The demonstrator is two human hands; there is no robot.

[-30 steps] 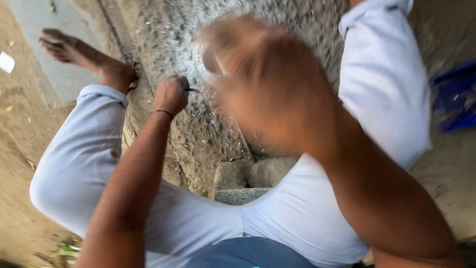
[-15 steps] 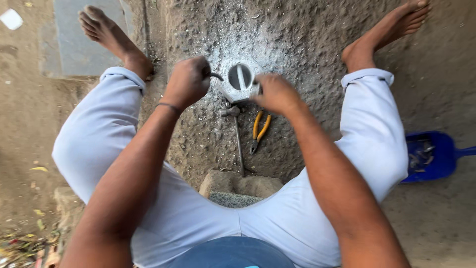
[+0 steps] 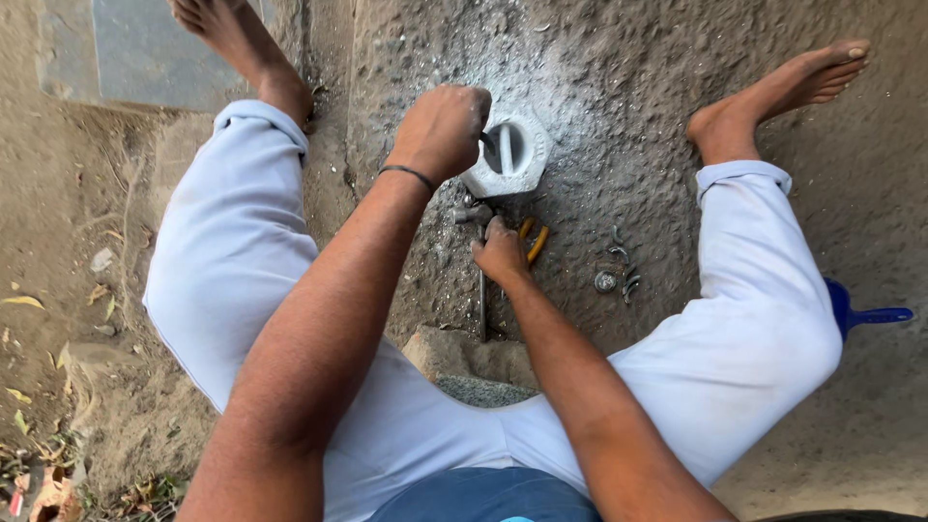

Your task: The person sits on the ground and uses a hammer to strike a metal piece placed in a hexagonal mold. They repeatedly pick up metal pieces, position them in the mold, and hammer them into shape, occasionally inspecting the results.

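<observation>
Head view: my left hand (image 3: pixel 442 130) grips a tool at the grey hexagonal metal fitting (image 3: pixel 509 153); my right hand (image 3: pixel 500 251) closes on yellow-handled pliers (image 3: pixel 533 238) on concrete ground (image 3: pixel 628 58).

Hex part (image 3: pixel 517 153): cast metal, dull grey, matt, dusty. Pliers (image 3: pixel 534 239) w/ glossy yellow plastic grips. Hammer (image 3: pixel 480 280): dark steel, worn. Bolts/nuts (image 3: pixel 617 275): dull metal. Ground (image 3: pixel 619 58): rough, gritty concrete. Trousers (image 3: pixel 232 251): smooth pale cloth. Scoop (image 3: pixel 860 311): shiny blue plastic.
</observation>
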